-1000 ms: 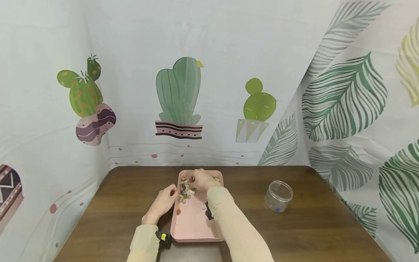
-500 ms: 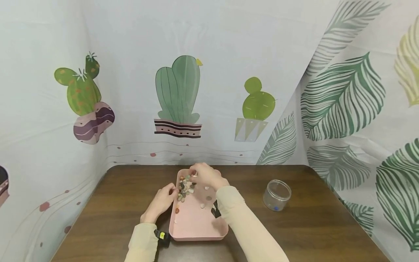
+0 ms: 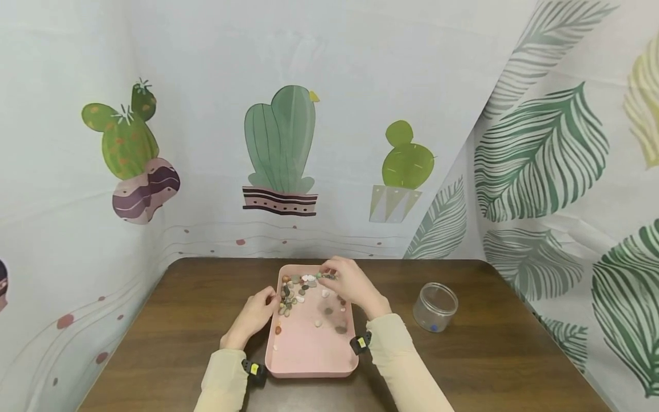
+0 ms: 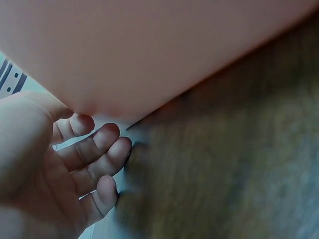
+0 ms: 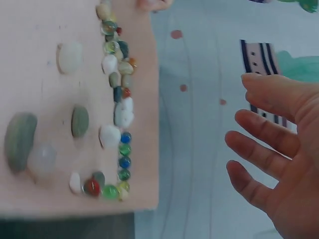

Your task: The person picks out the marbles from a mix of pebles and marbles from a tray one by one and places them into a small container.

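My left hand [image 3: 254,316] is at the left rim of a shallow pink tray [image 3: 309,357]. In the left wrist view its thumb and index finger [image 4: 82,124] meet the tray's edge, with the other fingers loosely bent outside the wall. Over the tray's far right part hangs my right hand [image 3: 352,284]; the right wrist view shows its fingers [image 5: 256,144] spread, with nothing between them. A row of small pebbles and glass marbles [image 5: 124,149] lines the tray's far wall. More pebbles [image 3: 288,300] cluster along the left wall, and a white pebble [image 5: 70,57] lies further in.
A clear round plastic jar [image 3: 435,307] with a small blue thing [image 3: 434,328] at its bottom stands on the brown wooden table [image 3: 484,355], right of the tray. A printed cloth [image 3: 340,189] hangs behind the table.
My right hand has moved from over the left pile of pebbles to the tray's far right, uncovering the pebbles along the far wall. The left hand stays at the rim.
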`<action>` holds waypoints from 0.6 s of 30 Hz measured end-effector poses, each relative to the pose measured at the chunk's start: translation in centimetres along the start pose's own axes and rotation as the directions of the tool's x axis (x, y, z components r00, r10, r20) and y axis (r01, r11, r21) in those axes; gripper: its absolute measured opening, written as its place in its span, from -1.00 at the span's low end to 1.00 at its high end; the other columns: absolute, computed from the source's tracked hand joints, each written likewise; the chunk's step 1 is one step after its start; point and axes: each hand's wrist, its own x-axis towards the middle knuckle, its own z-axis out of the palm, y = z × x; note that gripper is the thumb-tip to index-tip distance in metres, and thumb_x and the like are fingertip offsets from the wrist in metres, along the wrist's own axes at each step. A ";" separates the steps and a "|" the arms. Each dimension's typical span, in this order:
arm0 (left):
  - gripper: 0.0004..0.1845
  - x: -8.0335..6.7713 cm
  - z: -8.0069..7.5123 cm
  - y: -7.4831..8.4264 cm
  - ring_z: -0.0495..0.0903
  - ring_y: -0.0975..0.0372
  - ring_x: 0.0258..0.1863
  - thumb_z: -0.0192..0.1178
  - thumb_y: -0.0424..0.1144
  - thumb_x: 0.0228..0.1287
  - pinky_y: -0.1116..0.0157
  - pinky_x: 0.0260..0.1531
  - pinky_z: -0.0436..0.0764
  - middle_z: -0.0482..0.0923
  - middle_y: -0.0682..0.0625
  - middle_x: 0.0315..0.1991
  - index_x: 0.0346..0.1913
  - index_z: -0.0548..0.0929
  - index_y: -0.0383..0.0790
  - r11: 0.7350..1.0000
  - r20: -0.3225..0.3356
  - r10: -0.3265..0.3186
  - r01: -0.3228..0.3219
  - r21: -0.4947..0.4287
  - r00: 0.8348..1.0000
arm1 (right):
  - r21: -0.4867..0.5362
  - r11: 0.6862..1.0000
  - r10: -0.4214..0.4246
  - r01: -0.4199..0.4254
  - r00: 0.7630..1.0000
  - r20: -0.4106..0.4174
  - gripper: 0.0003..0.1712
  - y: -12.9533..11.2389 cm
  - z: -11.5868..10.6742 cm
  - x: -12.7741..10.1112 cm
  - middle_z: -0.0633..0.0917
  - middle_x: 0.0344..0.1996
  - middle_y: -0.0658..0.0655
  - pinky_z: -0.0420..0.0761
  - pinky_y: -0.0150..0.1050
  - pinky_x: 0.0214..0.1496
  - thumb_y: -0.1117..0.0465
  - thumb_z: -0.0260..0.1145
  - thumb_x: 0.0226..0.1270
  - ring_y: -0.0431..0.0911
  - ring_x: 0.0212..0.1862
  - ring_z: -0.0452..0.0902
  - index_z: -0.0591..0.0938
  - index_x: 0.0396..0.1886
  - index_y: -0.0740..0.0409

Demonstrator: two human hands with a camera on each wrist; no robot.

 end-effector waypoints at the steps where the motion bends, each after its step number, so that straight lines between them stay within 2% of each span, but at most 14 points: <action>1: -0.82 0.0 0.0 0.0 0.37 0.22 -0.57 0.11 -0.28 0.40 0.27 -0.57 0.29 0.35 0.06 -0.62 -0.42 0.45 -0.11 1.000 -0.001 0.000 0.000 0.001 1.000 | 0.003 1.000 0.010 -0.010 1.000 -0.008 -0.81 0.1 -0.2 -0.4 0.63 -0.25 -0.03 0.55 -0.17 -0.15 0.18 0.40 0.28 -0.04 -0.17 0.58 0.69 -0.14 0.11; 4: -0.83 0.0 -0.2 0.1 0.38 0.22 -0.56 0.11 -0.29 0.40 0.27 -0.56 0.30 0.36 0.06 -0.61 -0.41 0.46 -0.11 1.000 -0.001 0.001 -0.001 0.004 1.000 | -0.009 1.000 0.021 -0.021 0.999 -0.035 -0.80 0.5 -0.8 -1.4 0.64 -0.24 -0.01 0.53 -0.16 -0.15 0.18 0.41 0.27 -0.06 -0.17 0.56 0.69 -0.13 0.09; 9: -0.82 0.0 -0.1 0.1 0.37 0.22 -0.57 0.11 -0.29 0.40 0.26 -0.57 0.29 0.36 0.06 -0.62 -0.41 0.46 -0.11 1.000 0.003 0.003 -0.003 -0.002 1.000 | -0.050 0.999 -0.020 0.015 0.994 -0.110 -0.81 1.5 -2.0 -3.3 0.66 -0.24 0.02 0.54 -0.15 -0.15 0.20 0.45 0.22 -0.13 -0.20 0.55 0.70 -0.17 0.06; 13: -0.82 0.0 0.2 0.0 0.36 0.22 -0.57 0.10 -0.28 0.40 0.27 -0.57 0.29 0.36 0.07 -0.61 -0.41 0.46 -0.10 1.000 0.009 -0.001 0.001 -0.005 1.000 | -0.072 0.997 -0.033 0.022 0.988 -0.153 -0.81 2.5 -3.2 -4.9 0.67 -0.24 -0.02 0.57 -0.09 -0.09 0.21 0.48 0.17 -0.05 -0.14 0.60 0.70 -0.21 0.08; 18: -0.83 0.0 0.1 -0.2 0.38 0.22 -0.56 0.10 -0.29 0.40 0.27 -0.55 0.31 0.38 0.07 -0.60 -0.41 0.47 -0.10 1.000 -0.002 0.000 0.000 -0.005 1.000 | -0.126 0.992 -0.029 0.006 0.984 -0.178 -0.82 4.0 -4.3 -6.4 0.66 -0.24 -0.03 0.56 -0.08 -0.12 0.23 0.49 0.15 -0.03 -0.15 0.60 0.69 -0.25 0.07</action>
